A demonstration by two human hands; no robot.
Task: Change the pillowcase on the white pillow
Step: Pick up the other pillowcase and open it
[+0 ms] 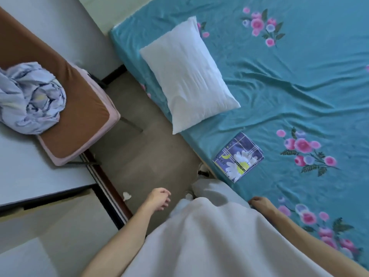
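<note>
White pillow: bare, lying near the corner of the teal floral bedsheet. Folded pillowcase, daisy print: sitting at the bed's edge, apart from the pillow. Crumpled pale cloth: resting on the brown chair cushion. Left hand: hanging over the floor, fingers loosely curled, holding nothing. Right hand: resting on the sheet, fingers curled under; grip unclear.

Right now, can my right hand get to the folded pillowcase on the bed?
Probably yes. The right hand rests on the teal sheet near the bed's edge, and the folded pillowcase lies just ahead on the same sheet with only bare fabric between them.
</note>
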